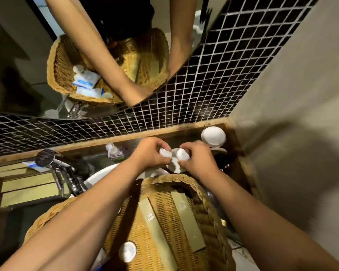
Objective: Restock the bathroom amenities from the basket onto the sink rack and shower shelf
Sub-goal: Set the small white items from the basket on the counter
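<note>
Setting small white-capped bottles onto the sink-side ledge.
Left hand (151, 153) and right hand (196, 159) each pinch one bottle; next, stand them upright beyond the wicker basket (213, 208).

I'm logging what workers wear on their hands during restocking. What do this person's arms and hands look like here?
Both forearms are bare as far as the frame shows: no sleeves or gloves in view. The left hand and right hand show no rings, watch or wristband on the parts visible. Nails cannot be made out.

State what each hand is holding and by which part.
Left hand pinches a small white bottle by its cap; right hand grips another white bottle by its cap.
</note>
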The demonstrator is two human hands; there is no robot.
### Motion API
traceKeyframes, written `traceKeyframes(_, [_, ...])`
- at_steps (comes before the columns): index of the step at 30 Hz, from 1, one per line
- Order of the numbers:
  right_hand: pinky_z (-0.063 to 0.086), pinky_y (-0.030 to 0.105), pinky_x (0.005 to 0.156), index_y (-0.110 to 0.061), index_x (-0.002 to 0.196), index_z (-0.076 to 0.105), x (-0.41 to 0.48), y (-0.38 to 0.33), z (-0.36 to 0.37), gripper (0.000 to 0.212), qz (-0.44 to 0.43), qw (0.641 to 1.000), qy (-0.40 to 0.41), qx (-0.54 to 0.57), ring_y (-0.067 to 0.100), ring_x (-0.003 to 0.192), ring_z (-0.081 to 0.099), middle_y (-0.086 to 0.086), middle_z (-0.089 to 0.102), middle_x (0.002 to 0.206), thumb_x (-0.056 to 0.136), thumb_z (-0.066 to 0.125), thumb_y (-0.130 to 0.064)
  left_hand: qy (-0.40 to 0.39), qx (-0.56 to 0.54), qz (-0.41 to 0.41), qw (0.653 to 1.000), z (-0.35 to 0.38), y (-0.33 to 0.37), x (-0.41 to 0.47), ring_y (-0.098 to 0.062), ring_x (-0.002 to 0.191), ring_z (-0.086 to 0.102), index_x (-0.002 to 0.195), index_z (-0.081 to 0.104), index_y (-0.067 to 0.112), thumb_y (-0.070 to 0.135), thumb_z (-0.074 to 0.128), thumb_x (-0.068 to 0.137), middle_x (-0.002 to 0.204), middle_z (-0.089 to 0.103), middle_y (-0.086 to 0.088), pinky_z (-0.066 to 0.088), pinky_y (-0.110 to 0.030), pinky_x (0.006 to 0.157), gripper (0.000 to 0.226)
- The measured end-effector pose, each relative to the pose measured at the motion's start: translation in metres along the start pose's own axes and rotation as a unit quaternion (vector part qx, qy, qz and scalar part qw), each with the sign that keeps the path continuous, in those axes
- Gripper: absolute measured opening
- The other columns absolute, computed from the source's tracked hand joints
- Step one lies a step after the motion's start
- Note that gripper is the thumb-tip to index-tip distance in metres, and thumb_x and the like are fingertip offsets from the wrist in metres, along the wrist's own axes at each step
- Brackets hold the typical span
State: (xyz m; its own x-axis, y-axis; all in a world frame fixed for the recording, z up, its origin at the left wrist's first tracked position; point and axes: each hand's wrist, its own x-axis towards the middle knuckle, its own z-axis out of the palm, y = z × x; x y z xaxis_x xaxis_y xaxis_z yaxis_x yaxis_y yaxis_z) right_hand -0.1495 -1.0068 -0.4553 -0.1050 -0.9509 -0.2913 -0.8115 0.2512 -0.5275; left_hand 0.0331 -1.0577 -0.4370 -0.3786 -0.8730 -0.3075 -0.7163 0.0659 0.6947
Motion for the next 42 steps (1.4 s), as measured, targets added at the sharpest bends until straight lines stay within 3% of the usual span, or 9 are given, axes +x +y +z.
traceKeyframes(2, [0.056, 0.041, 0.088, -0.031, 0.124, 0.067, 0.007, -0.001, 0.008, 0.049, 0.010, 0.999, -0.037, -0.029, 0.025, 0.105, 0.061, 0.001, 0.057, 0.120, 0.077, 0.080, -0.027, 0.005, -0.017, -0.023, 1.000, 0.003, -0.011, 0.001, -0.003, 0.086, 0.068, 0.089, 0.077, 0.023, 0.020, 0.089, 0.065, 0.096, 0.073, 0.010, 0.057, -0.028, 0.084, 0.027])
traceKeyframes(6, [0.055, 0.034, 0.081, -0.034, 0.131, 0.063, 0.017, 0.001, 0.021, 0.058, -0.006, 0.991, -0.089, -0.099, 0.026, 0.106, 0.061, 0.001, 0.058, 0.121, 0.076, 0.080, -0.030, 0.001, -0.047, -0.035, 0.998, 0.005, -0.024, 0.001, 0.005, 0.076, 0.065, 0.089, 0.074, 0.027, 0.020, 0.092, 0.064, 0.097, 0.073, 0.012, 0.053, -0.013, 0.070, 0.032])
traceKeyframes(10, [0.053, 0.034, 0.083, -0.030, 0.130, 0.064, 0.025, 0.002, 0.030, 0.057, 0.007, 0.989, -0.101, -0.107, 0.027, 0.109, 0.061, 0.004, 0.063, 0.124, 0.075, 0.079, -0.031, -0.015, -0.025, -0.008, 1.000, 0.003, -0.021, 0.000, -0.009, 0.090, 0.067, 0.113, 0.069, 0.023, 0.018, 0.090, 0.066, 0.108, 0.068, 0.007, 0.055, -0.025, 0.078, 0.052])
traceKeyframes(14, [0.054, 0.033, 0.084, -0.027, 0.126, 0.066, 0.031, -0.001, 0.040, 0.053, 0.008, 0.987, -0.118, -0.106, 0.026, 0.105, 0.064, 0.005, 0.067, 0.119, 0.076, 0.080, -0.036, -0.014, 0.030, -0.002, 0.999, 0.003, -0.021, 0.001, -0.009, 0.102, 0.053, 0.109, 0.071, 0.026, 0.021, 0.087, 0.068, 0.104, 0.055, 0.012, 0.040, -0.022, 0.089, 0.045])
traceKeyframes(19, [0.055, 0.035, 0.087, -0.030, 0.131, 0.064, 0.032, 0.001, 0.043, 0.058, 0.011, 0.988, -0.109, -0.110, 0.027, 0.109, 0.062, 0.006, 0.063, 0.126, 0.076, 0.079, -0.033, -0.008, 0.043, -0.003, 0.999, 0.005, -0.026, -0.002, -0.007, 0.097, 0.050, 0.106, 0.072, 0.028, 0.024, 0.089, 0.066, 0.101, 0.052, 0.010, 0.038, -0.021, 0.087, 0.044])
traceKeyframes(25, [0.055, 0.035, 0.084, -0.030, 0.132, 0.062, 0.024, 0.004, 0.032, 0.061, 0.026, 0.993, -0.082, -0.079, 0.025, 0.113, 0.060, 0.003, 0.061, 0.128, 0.075, 0.082, -0.023, 0.014, 0.024, 0.002, 1.000, 0.007, -0.029, -0.007, 0.000, 0.075, 0.053, 0.096, 0.068, 0.034, 0.024, 0.090, 0.063, 0.100, 0.057, 0.010, 0.036, -0.012, 0.064, 0.041])
traceKeyframes(31, [0.058, 0.034, 0.084, -0.031, 0.127, 0.064, -0.004, 0.008, 0.006, 0.056, 0.047, 0.998, -0.026, 0.023, 0.018, 0.103, 0.064, -0.001, 0.066, 0.121, 0.077, 0.078, -0.011, 0.018, 0.068, 0.024, 0.997, 0.010, -0.015, -0.006, 0.005, 0.080, 0.054, 0.108, 0.067, 0.033, 0.044, 0.089, 0.063, 0.096, 0.063, 0.018, 0.037, -0.009, 0.067, 0.051])
traceKeyframes(38, [0.055, 0.032, 0.089, -0.024, 0.133, 0.063, -0.005, 0.010, -0.016, 0.054, 0.054, 0.993, -0.108, -0.019, 0.023, 0.110, 0.065, 0.004, 0.067, 0.125, 0.081, 0.078, -0.023, -0.073, 0.152, 0.056, 0.984, 0.029, 0.000, 0.027, -0.011, 0.098, 0.059, 0.112, 0.067, 0.030, 0.035, 0.087, 0.069, 0.112, 0.068, 0.009, 0.049, -0.029, 0.083, 0.047])
traceKeyframes(42, [0.054, 0.032, 0.077, -0.017, 0.118, 0.069, 0.008, 0.008, -0.022, 0.031, 0.055, 0.986, -0.138, -0.076, 0.027, 0.099, 0.066, 0.008, 0.070, 0.111, 0.088, 0.068, -0.020, -0.121, 0.206, 0.079, 0.968, 0.045, 0.001, 0.050, -0.020, 0.106, 0.061, 0.120, 0.061, 0.027, 0.036, 0.082, 0.071, 0.117, 0.068, 0.002, 0.054, -0.038, 0.087, 0.055])
